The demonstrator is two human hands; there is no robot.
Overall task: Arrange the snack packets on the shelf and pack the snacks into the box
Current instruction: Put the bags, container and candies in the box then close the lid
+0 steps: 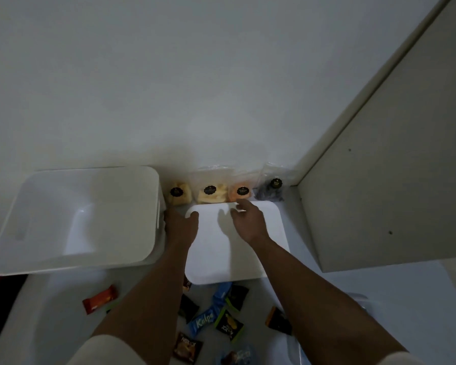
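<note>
Both bare arms reach forward over the white shelf: the left hand rests, fingers loosely spread and holding nothing, at the near right edge of the empty white box, while the right hand hovers open and empty over the flat white lid. Behind the lid, four clear snack bags with round black labels stand against the wall. Nearer, one red packet lies left, and roughly eight small wrapped snacks lie scattered between the forearms.
</note>
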